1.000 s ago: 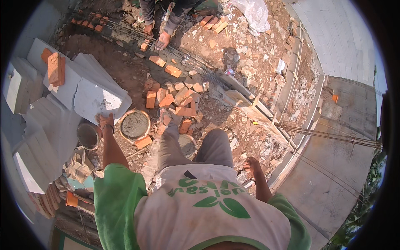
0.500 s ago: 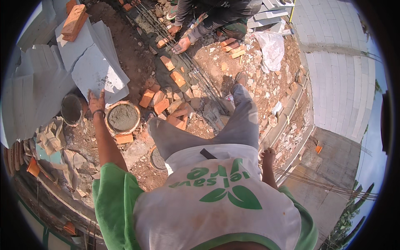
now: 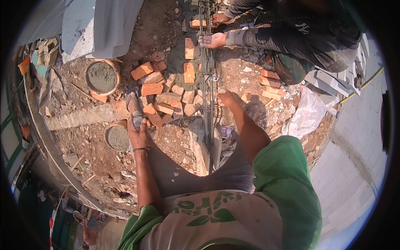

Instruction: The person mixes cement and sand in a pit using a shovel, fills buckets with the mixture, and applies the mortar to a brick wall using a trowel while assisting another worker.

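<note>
My left hand (image 3: 138, 132) lies with its fingers stretched along my grey trouser leg (image 3: 168, 171), just below my sandalled foot (image 3: 133, 104). To the right of long steel reinforcing bars (image 3: 205, 79), my right hand (image 3: 226, 98) has its fingers curled. Whether it grips a thin rod there is hidden. Under and beside the bars runs a strip of wet mortar with orange bricks (image 3: 189, 73) set in it. Farther along, a co-worker's hands (image 3: 213, 40) are at the same bars, one palm up beneath them.
A heap of loose bricks (image 3: 152, 89) lies between my foot and the bars. Grey mortar (image 3: 102, 77) fills a round bucket at left, with more mortar (image 3: 118, 138) in another nearer one. Pale panels (image 3: 79, 31) lean at far left. A plastic sack (image 3: 306, 111) lies at right.
My left hand has left the pale panel and come to my leg. My right hand has moved from my side forward to the bars. The view has turned, and the co-worker appears farther right.
</note>
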Demonstrator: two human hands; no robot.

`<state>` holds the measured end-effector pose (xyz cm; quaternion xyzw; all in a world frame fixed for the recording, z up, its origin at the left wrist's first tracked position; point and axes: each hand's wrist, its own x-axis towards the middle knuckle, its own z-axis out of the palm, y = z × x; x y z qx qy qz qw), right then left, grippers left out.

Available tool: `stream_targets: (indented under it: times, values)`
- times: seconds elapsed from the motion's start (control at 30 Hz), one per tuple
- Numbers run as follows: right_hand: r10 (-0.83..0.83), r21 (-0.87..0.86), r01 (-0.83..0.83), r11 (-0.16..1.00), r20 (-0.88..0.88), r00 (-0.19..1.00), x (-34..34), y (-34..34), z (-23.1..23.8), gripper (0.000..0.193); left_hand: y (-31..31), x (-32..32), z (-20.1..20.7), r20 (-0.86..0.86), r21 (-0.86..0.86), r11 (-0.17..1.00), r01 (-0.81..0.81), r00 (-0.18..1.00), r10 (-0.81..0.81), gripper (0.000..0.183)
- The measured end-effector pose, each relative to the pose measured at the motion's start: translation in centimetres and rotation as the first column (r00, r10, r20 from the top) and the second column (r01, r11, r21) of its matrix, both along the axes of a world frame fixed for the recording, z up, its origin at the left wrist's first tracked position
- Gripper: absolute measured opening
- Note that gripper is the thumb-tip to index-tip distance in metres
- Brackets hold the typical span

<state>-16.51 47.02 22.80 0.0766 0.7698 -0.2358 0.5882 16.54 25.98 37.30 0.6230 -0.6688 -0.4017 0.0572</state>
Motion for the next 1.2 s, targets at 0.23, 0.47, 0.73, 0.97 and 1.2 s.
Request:
stream_targets:
  times: [0.23, 0.47, 0.73, 0.97, 1.2]
  values:
    - [0.079, 0.028, -0.074, 0.997, -0.285, 0.955, 2.7, -4.6, -7.3, 0.057, 4.0, -5.0, -7.7, -0.120, 0.335, 0.711, 0.618, 0.777, -0.618, 0.057]
    - [0.474, 0.150, -0.464, 0.873, -0.485, 0.735, 2.2, 0.9, -16.6, 0.052, -1.6, -7.0, -12.4, -0.132, 0.301, 0.787, 0.539, 0.841, -0.525, 0.051]
    - [0.093, -0.112, -0.156, 0.981, -0.436, 0.895, 1.3, 5.0, -20.4, 0.020, -4.2, -7.8, -14.1, -0.164, 0.280, 0.861, 0.425, 0.904, -0.394, 0.049]
    - [0.064, -0.354, -0.243, 0.903, -0.449, 0.891, -1.3, 9.4, -23.2, 0.013, -2.4, -8.6, -15.6, -0.215, 0.343, 0.804, 0.485, 0.874, -0.435, 0.049]
    - [0.282, -0.215, -0.435, 0.874, -0.504, 0.816, -0.1, 7.9, -23.1, 0.012, -1.6, -7.4, -17.0, -0.195, 0.344, 0.808, 0.478, 0.878, -0.436, 0.048]
